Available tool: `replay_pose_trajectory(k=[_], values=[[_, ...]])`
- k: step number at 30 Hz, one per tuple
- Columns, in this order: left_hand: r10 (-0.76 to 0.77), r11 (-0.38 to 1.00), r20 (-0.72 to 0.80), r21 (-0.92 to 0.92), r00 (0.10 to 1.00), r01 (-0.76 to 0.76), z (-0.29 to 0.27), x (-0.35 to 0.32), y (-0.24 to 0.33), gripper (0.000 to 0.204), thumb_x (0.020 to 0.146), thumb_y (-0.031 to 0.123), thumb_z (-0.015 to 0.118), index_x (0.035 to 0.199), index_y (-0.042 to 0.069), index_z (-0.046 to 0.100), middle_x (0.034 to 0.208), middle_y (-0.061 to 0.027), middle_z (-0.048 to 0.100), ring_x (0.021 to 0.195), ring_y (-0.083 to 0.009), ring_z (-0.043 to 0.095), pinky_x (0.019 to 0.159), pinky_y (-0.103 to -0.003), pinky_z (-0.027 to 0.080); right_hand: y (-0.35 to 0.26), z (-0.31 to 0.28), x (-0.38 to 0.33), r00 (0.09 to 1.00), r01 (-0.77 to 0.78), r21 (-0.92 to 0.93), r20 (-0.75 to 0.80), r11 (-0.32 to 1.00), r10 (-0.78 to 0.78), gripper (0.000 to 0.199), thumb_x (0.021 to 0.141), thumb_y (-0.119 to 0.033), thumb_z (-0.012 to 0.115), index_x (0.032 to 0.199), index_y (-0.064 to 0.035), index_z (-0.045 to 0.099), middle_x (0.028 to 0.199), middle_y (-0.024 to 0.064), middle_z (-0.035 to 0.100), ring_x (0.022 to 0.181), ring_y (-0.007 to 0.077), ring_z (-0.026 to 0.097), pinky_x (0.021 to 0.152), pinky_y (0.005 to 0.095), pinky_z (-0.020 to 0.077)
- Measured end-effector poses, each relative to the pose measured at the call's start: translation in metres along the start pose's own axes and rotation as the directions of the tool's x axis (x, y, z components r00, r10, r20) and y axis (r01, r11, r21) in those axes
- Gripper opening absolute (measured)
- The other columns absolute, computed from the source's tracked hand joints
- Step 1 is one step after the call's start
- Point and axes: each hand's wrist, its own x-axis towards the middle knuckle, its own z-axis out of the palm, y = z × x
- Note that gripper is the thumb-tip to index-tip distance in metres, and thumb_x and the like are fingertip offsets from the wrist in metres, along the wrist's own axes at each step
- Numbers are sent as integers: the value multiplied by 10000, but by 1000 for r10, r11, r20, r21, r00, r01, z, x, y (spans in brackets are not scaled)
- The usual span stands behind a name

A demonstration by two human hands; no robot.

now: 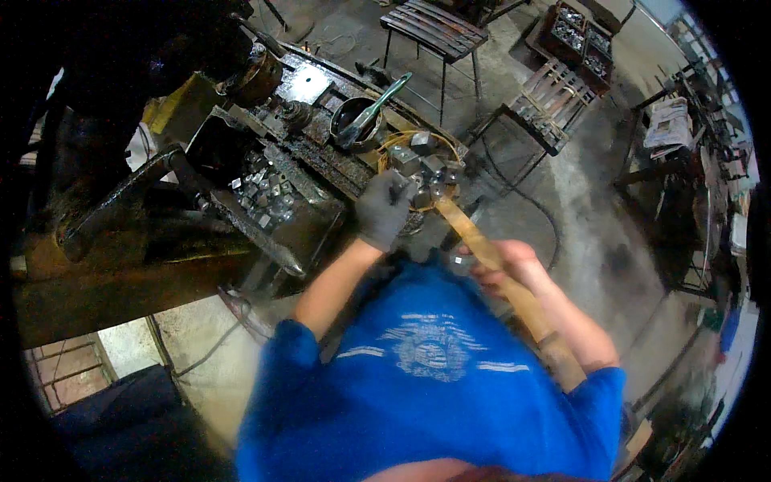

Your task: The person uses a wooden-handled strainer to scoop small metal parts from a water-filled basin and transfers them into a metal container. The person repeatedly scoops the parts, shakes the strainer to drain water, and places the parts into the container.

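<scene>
Directions are taken from the centre of the view. At nine o'clock, a dark lever (249,233) sloped down toward the right. At ten o'clock, many small metal pieces (269,193) lay in a loose pile. Toward eleven to twelve o'clock, a round pot (345,131) stood on the grimy counter (344,171), with a green-handled brush (387,95) resting in it. The left hand (381,213), in a dark grey glove, was at the seven-to-eight o'clock edge of a yellow-rimmed basket (446,138); its grip was curled, but whether it pinched anything could not be determined. The basket, near one o'clock, contained several metal blocks (407,161). One metal block (460,261) was at the basket's five o'clock, apart from it, pinched in the grip of the bare right hand (510,255). A tan strip (526,309) extended from the basket toward five o'clock, past that hand. A slatted stool (556,100) stood at two o'clock, and crates (601,36) of metal pieces stood beyond it.
</scene>
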Motion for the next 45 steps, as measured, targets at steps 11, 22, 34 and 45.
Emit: replay_pose_trajectory(k=[11, 22, 34, 45], values=[[-104, 934, 187, -321, 977, 160, -34, -6, -26, 189, 777, 170, 607, 886, 24, 557, 737, -35, 572, 649, -107, 536, 576, -253, 445, -7, 26, -16, 966, -89, -276, -260, 957, 14, 336, 785, -244, 422, 1071, -78, 487, 714, 28, 520, 478, 61, 428, 406, 236, 387], [129, -406, 956, -190, 262, 894, 2, -29, 51, 476, 839, 446, 464, 1119, 60, 475, 940, -107, 586, 801, -220, 592, 650, -344, 504, 11, 56, -21, 939, -78, -101, -342, 992, 38, 404, 712, -212, 456, 1071, -30, 493, 653, 15, 445, 415, 32, 322, 348, 175, 296], [33, -311, 932, -335, 362, 889, 35, -41, 63, 471, 752, 116, 473, 1208, 16, 408, 1144, -156, 514, 959, -300, 551, 842, -402, 444, 69, 38, -37, 977, 213, 156, -56, 965, -207, 356, 639, -89, 453, 982, 7, 453, 679, 30, 389, 496, 65, 310, 401, 182, 262], [134, -25, 924, -357, 357, 934, 23, -41, 161, 496, 748, 118, 477, 1222, 5, 382, 1134, -174, 502, 982, -302, 538, 856, -399, 436, 103, 33, -123, 907, 340, 279, 154, 898, -392, 393, 546, 24, 414, 935, 6, 460, 631, 67, 392, 484, 90, 302, 358, 199, 230]])
